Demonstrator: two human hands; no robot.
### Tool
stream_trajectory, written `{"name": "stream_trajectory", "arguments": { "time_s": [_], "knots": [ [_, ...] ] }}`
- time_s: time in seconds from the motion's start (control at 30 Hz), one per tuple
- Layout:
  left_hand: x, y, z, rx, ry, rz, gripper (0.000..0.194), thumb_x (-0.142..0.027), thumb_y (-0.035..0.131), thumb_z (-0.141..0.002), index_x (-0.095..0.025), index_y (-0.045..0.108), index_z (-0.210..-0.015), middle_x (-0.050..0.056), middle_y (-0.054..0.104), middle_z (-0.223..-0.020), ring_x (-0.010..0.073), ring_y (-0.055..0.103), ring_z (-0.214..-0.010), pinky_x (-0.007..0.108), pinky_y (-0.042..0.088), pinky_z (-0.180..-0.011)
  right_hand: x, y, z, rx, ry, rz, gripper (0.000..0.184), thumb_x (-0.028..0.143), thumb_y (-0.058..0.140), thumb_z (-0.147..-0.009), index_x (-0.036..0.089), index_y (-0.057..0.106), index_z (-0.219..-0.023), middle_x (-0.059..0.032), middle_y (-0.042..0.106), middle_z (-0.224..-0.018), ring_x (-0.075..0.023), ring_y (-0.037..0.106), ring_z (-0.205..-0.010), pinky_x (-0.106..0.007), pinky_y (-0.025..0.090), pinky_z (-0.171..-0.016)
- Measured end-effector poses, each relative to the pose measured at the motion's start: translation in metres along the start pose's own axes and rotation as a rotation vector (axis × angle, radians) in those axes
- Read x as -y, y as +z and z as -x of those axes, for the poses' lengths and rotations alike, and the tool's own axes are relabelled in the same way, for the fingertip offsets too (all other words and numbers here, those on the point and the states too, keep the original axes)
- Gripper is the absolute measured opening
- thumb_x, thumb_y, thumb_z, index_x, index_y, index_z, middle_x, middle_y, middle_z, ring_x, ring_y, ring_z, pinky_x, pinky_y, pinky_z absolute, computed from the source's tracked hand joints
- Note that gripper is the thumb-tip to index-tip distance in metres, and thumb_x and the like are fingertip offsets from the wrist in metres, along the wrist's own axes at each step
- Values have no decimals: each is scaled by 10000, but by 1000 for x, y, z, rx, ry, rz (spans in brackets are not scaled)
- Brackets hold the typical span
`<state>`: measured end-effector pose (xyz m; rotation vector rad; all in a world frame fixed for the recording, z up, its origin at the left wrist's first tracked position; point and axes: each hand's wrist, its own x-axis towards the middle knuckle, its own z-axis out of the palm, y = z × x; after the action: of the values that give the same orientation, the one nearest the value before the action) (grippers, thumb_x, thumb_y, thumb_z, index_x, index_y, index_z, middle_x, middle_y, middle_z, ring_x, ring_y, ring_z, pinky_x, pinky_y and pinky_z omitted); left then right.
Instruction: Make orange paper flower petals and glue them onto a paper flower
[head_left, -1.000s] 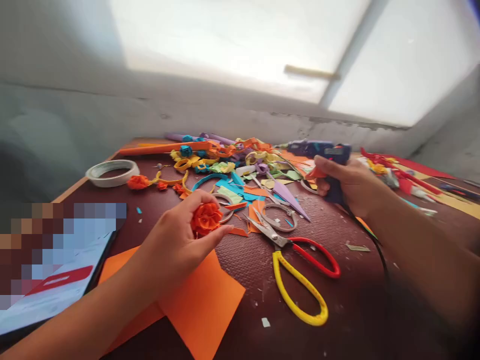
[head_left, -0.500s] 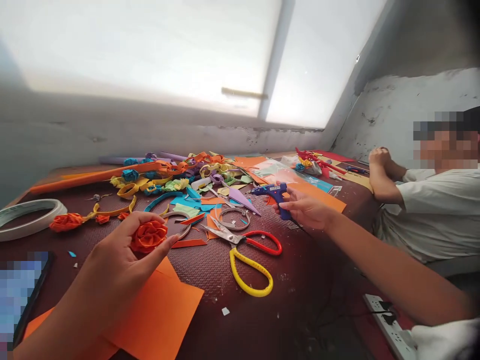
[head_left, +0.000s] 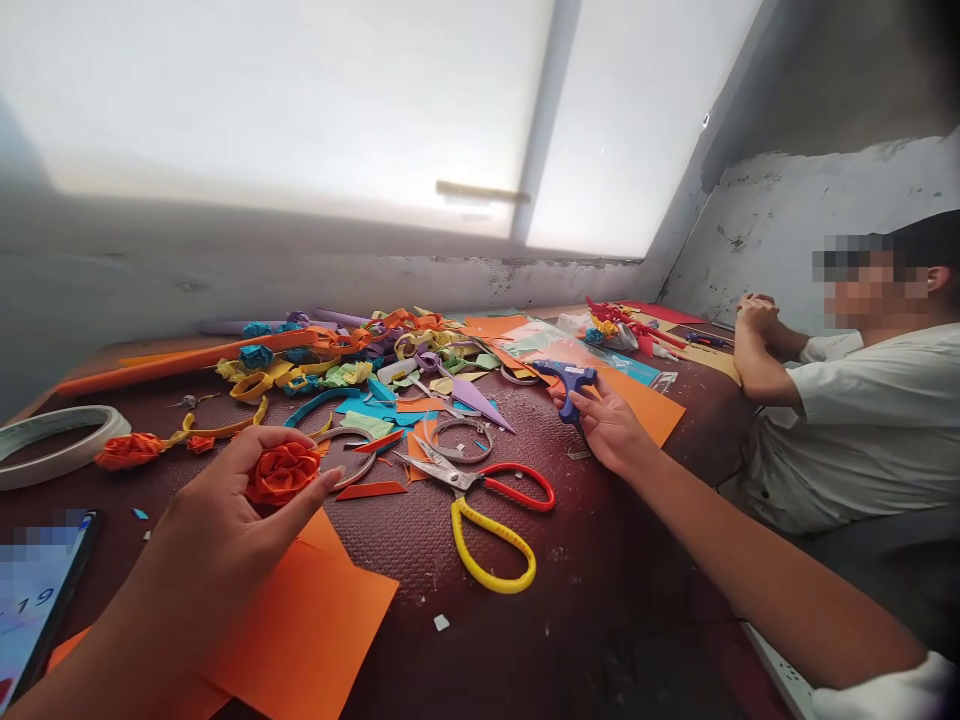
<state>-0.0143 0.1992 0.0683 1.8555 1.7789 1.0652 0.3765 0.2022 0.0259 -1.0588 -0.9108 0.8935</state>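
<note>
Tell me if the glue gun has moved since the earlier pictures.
Yes. The glue gun has come down from being held above the clutter onto the table, beside the orange sheet and farther right of the scissors. The right hand rests at its handle.

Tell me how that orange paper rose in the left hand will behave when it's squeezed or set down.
The orange paper rose looks like coiled paper strips, so it is probably very light and crushes easily. The left hand pinches it with only fingertips, which suggests little weight. Its rounded shape might roll a bit on the table, though the rough surface would likely stop it.
</note>
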Motion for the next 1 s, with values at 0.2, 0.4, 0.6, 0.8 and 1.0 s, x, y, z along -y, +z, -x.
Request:
{"name": "stream_trajectory", "arguments": {
  "time_s": [0.2,0.4,0.6,0.8,1.0],
  "knots": [
    [-9,-3,3,-4,26,-4,391,-620,697,-775,-279,622,-950,-35,684,-702,226,641,-636,304,453,-609,-7,1,2,33,56,117,762,162,936,-580,333,598,-1242,21,732,-1079,-218,716,-1113,-352,576,-963],
    [-7,-7,1,32,58,9,413,-608,708,-766,-260,607,-964,-18,689,-747,231,666,-682,305,485,-618,0,3,2,130,120,267,609,158,869,-663,288,649,-1216,-20,779,-1053,-239,718,-1140,-364,572,-1014],
    [3,-9,-2,-62,16,173,530,-508,784,-749,-247,510,-1121,-6,646,-890,200,646,-736,310,513,-668,11,-9,-4,173,130,499,193,346,682,-854,231,688,-1009,-84,788,-915,-220,766,-794,-342,646,-723],
    [4,-17,-3,-208,172,342,384,-436,835,-736,-217,594,-939,-27,626,-834,137,583,-725,265,474,-671,41,-10,-16,220,0,966,534,443,830,-779,193,529,-415,23,424,-353,-75,337,-327,-260,174,-378],
    [8,-11,2,1,177,436,250,-398,703,-855,-214,594,-983,-38,566,-755,115,489,-600,239,398,-532,62,48,-24,219,-327,1296,396,528,739,-845,190,682,-647,-7,572,-510,-126,432,-469,-298,220,-508]
  ]
}}
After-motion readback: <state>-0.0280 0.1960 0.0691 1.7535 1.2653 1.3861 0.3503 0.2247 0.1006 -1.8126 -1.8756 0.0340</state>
